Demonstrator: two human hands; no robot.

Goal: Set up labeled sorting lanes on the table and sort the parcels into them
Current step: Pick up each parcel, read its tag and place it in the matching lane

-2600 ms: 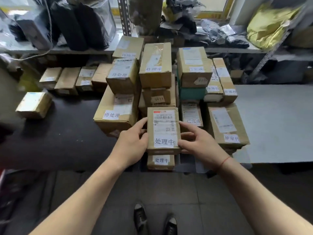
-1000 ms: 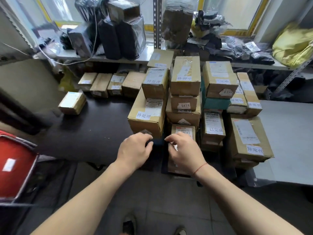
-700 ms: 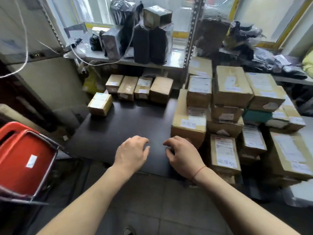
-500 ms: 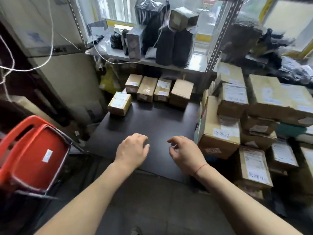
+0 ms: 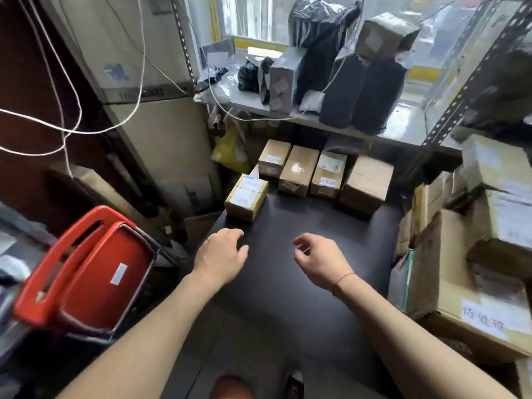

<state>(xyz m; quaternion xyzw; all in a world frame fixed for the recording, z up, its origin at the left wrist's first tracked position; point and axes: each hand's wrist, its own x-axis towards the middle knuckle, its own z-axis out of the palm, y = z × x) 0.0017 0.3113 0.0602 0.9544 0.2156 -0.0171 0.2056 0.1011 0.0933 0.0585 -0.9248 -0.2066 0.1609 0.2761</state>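
Hands hover over our black table (image 5: 302,283): left hand (image 5: 220,259) and right hand (image 5: 319,262) loosely curled, holding nothing, near a taped parcel (image 5: 246,197).

Only one label can be read

A big brown box (image 5: 449,298) at the right edge of the table has a white paper label (image 5: 486,319) on its front, and the label says 待处理 in dark hand-written letters. The small yellow-taped box (image 5: 246,195) at the left of the table has a white sticker with writing on it, but it is too blurry to read. The little boxes in the row behind it (image 5: 328,175) also have white stickers, and those words are too small and fuzzy to make out.
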